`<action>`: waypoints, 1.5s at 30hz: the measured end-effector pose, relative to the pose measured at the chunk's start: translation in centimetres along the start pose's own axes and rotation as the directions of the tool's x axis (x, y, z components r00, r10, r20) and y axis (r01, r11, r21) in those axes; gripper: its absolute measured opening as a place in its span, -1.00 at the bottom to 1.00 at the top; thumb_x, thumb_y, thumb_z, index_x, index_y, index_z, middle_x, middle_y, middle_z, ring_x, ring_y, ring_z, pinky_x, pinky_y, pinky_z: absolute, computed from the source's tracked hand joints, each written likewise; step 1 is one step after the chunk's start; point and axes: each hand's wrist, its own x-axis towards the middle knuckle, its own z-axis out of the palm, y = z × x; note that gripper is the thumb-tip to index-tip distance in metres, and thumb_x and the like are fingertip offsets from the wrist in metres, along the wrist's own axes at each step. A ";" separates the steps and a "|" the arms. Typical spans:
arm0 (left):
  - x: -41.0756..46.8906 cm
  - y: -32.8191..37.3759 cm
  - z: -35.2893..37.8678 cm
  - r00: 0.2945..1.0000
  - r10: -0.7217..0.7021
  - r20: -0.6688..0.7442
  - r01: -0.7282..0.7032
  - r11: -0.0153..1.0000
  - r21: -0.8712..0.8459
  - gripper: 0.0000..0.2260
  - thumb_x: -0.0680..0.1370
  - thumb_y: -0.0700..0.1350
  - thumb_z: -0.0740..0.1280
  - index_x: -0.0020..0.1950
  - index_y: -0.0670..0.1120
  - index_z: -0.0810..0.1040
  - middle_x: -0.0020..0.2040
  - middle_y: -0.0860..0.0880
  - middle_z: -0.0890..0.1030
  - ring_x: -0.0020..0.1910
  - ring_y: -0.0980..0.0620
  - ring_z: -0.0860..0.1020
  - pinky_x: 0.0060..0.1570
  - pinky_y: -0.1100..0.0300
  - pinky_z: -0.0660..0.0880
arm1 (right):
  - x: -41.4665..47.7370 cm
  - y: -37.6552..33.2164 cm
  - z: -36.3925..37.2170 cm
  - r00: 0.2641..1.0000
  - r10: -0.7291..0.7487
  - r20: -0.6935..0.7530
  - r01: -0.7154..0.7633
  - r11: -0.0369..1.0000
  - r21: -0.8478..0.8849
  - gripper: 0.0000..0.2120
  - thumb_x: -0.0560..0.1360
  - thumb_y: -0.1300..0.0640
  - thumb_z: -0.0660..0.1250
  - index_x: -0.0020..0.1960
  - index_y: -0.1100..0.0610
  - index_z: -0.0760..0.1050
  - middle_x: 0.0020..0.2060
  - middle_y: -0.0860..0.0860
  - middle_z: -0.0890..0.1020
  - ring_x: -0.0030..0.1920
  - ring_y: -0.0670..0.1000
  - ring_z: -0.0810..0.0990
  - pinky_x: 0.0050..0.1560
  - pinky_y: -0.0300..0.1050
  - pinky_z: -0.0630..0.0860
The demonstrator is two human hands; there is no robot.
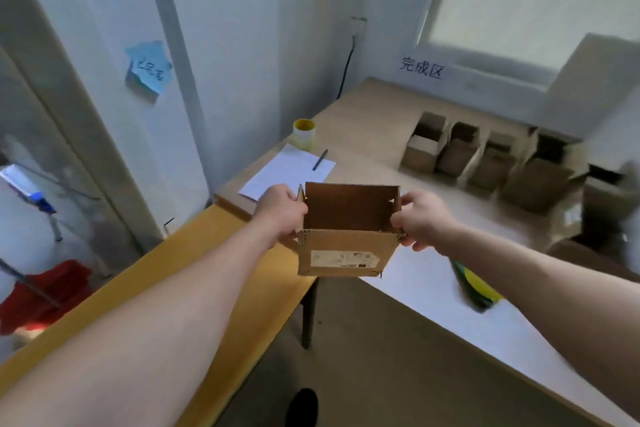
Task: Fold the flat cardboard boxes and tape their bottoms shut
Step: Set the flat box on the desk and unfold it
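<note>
Center frame, left hand [280, 210] and right hand [420, 218] pinch the opened cardboard box [348, 230] by its side flaps; looks light, stiff, crushable.

The box [346, 243] is made of matt brown corrugated cardboard, with a paper label [344, 258] stuck on its near face. Beyond the box, a smooth white paper sheet [284, 172] and a glossy tape roll [303, 133] are carried by the matt, wood-look table [374, 121].

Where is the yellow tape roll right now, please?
In the head view, the yellow tape roll stands left of centre on the table by the wall, just behind the sheet of paper and pen.
</note>
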 end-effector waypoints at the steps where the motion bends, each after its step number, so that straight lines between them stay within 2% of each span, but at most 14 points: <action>1: 1.4 0.9 1.7 0.999 0.018 0.033 -0.018 1.000 0.009 -0.90 0.53 -0.21 0.35 -0.15 -0.11 0.46 -0.15 -0.13 0.54 -0.18 -0.10 0.59 -0.25 0.01 0.65 | 1.1 1.0 -0.8 0.999 0.029 -0.021 -0.029 1.000 -0.002 -0.65 0.46 0.26 0.26 0.24 0.14 0.45 -0.24 0.14 0.68 -0.36 0.06 0.66 -0.44 -0.14 0.54; 7: 8.1 4.7 11.1 0.963 0.114 0.242 -0.143 0.984 0.106 -0.86 0.52 -0.16 0.37 -0.16 -0.09 0.43 -0.20 -0.10 0.54 -0.18 -0.10 0.58 -0.15 -0.04 0.63 | 6.7 6.3 -4.0 0.979 0.192 -0.076 -0.196 0.979 -0.053 -0.58 0.39 0.27 0.33 0.23 0.12 0.39 -0.31 0.16 0.67 -0.29 0.13 0.71 -0.48 -0.11 0.50; 11: 11.6 5.8 15.5 0.913 0.167 0.373 -0.253 0.948 0.193 -0.85 0.50 -0.12 0.38 -0.20 -0.06 0.43 -0.24 -0.05 0.53 -0.21 -0.03 0.54 -0.17 0.03 0.56 | 10.3 8.2 -4.4 0.960 0.276 -0.053 -0.279 0.958 -0.064 -0.88 0.42 0.18 0.38 -0.08 0.16 0.47 -0.33 0.16 0.69 -0.30 0.12 0.70 -0.41 -0.07 0.55; 13: 13.1 6.4 16.9 0.879 0.189 0.437 -0.304 0.929 0.209 -0.83 0.51 -0.04 0.41 -0.19 -0.06 0.48 -0.22 -0.04 0.57 -0.19 0.00 0.56 -0.09 0.02 0.60 | 12.0 8.7 -4.3 0.961 0.276 -0.017 -0.277 0.958 -0.078 -0.80 0.44 0.07 0.43 -0.14 0.18 0.48 -0.32 0.14 0.68 -0.36 0.07 0.62 -0.40 -0.12 0.50; 17: 15.3 7.6 17.9 0.711 0.175 0.681 -0.439 0.867 0.236 -0.56 0.48 0.36 0.30 0.04 0.01 0.61 0.00 0.07 0.62 0.01 0.07 0.57 0.07 0.06 0.55 | 13.9 9.4 -4.5 0.961 0.251 0.120 -0.233 0.962 -0.144 -0.59 0.49 -0.30 0.32 0.01 0.05 0.55 -0.14 0.02 0.66 -0.19 0.05 0.63 -0.32 -0.14 0.50; 21: 17.0 7.9 17.0 0.498 0.172 0.850 -0.586 0.789 0.184 -0.49 0.41 0.29 0.44 0.23 0.01 0.57 0.15 0.03 0.58 0.14 0.04 0.54 0.13 0.14 0.53 | 15.3 9.7 -6.2 0.909 0.206 0.362 -0.172 0.977 -0.123 -0.61 0.46 -0.23 0.41 0.14 0.01 0.59 -0.01 0.02 0.66 -0.07 0.02 0.61 -0.21 -0.10 0.51; 23: 17.4 7.3 17.4 0.562 0.224 0.796 -0.593 0.780 0.199 -0.63 0.41 0.21 0.49 0.08 0.04 0.58 0.00 0.08 0.58 0.01 0.07 0.55 -0.04 0.19 0.53 | 15.6 10.3 -6.7 0.913 0.207 0.351 -0.176 0.977 -0.119 -0.73 0.46 -0.04 0.47 0.08 0.08 0.59 -0.12 0.06 0.67 -0.18 0.01 0.62 -0.23 -0.10 0.53; 25: 17.6 6.6 18.2 0.704 0.298 0.644 -0.553 0.800 0.234 -0.60 0.36 0.20 0.54 0.00 0.06 0.46 -0.09 0.07 0.53 -0.12 0.08 0.51 -0.19 0.19 0.47 | 15.6 11.1 -6.4 0.957 0.204 0.208 -0.193 0.979 -0.072 -0.77 0.45 0.06 0.49 -0.01 0.13 0.51 -0.25 0.10 0.68 -0.30 0.01 0.63 -0.29 -0.05 0.57; 28: 17.2 5.7 19.7 0.844 0.289 0.452 -0.420 0.880 0.222 -0.18 0.27 0.17 0.61 0.37 0.01 0.26 0.25 -0.01 0.44 0.12 0.01 0.51 0.06 0.10 0.51 | 14.7 12.7 -5.7 0.968 0.245 -0.056 -0.249 0.962 -0.109 -0.49 0.32 -0.03 0.60 0.05 0.05 0.35 -0.24 0.02 0.65 -0.26 -0.02 0.62 -0.33 -0.08 0.52; 31: 16.1 3.8 21.0 0.763 0.279 0.584 -0.496 0.832 0.250 0.11 0.27 0.13 0.62 0.56 0.21 -0.11 0.48 0.00 0.19 0.34 -0.05 0.42 0.30 0.04 0.43 | 14.3 14.7 -5.5 0.967 0.205 -0.154 -0.231 0.956 -0.179 -0.10 0.32 0.00 0.61 0.47 -0.02 0.13 -0.13 -0.04 0.54 -0.13 -0.01 0.56 -0.09 -0.06 0.55; 33: 15.4 2.2 21.4 0.707 0.292 0.644 -0.550 0.799 0.242 0.04 0.28 0.14 0.61 0.56 0.23 0.00 0.48 0.06 0.22 0.36 -0.02 0.41 0.35 0.06 0.40 | 14.4 15.5 -5.7 0.981 0.162 -0.102 -0.180 0.964 -0.194 0.09 0.35 0.06 0.58 0.58 -0.17 -0.13 -0.05 -0.03 0.49 -0.07 0.02 0.55 0.03 -0.07 0.54; 38: 14.5 0.9 23.5 0.721 0.424 0.548 -0.589 0.791 0.164 -0.46 0.37 0.14 0.55 0.27 0.02 0.49 0.36 0.05 0.35 0.20 0.00 0.50 0.21 0.14 0.44 | 14.3 18.0 -5.9 0.982 -0.017 0.189 0.066 0.964 -0.257 -0.30 0.47 -0.16 0.42 0.54 -0.18 0.22 0.38 -0.07 0.45 0.32 0.00 0.48 0.30 -0.22 0.35; 42: 14.3 0.8 25.1 0.720 0.461 0.518 -0.631 0.746 0.213 -0.58 0.39 0.12 0.54 0.12 -0.10 0.62 0.40 -0.07 0.41 0.18 -0.11 0.56 0.15 0.03 0.52 | 13.9 20.0 -4.3 0.959 -0.041 0.282 0.155 0.904 -0.398 -0.18 0.43 -0.24 0.44 0.57 -0.11 0.16 0.46 0.06 0.28 0.34 0.13 0.45 0.39 -0.08 0.35; 45: 14.0 1.1 25.3 0.670 0.537 0.512 -0.728 0.610 0.313 -0.54 0.43 0.27 0.40 0.05 -0.10 0.60 0.42 -0.11 0.41 0.27 -0.18 0.49 0.13 -0.05 0.52 | 14.2 21.2 -3.9 0.960 -0.094 0.264 0.191 0.909 -0.370 -0.19 0.42 -0.26 0.44 0.56 -0.11 0.20 0.30 -0.03 0.33 0.23 0.09 0.50 0.31 -0.12 0.40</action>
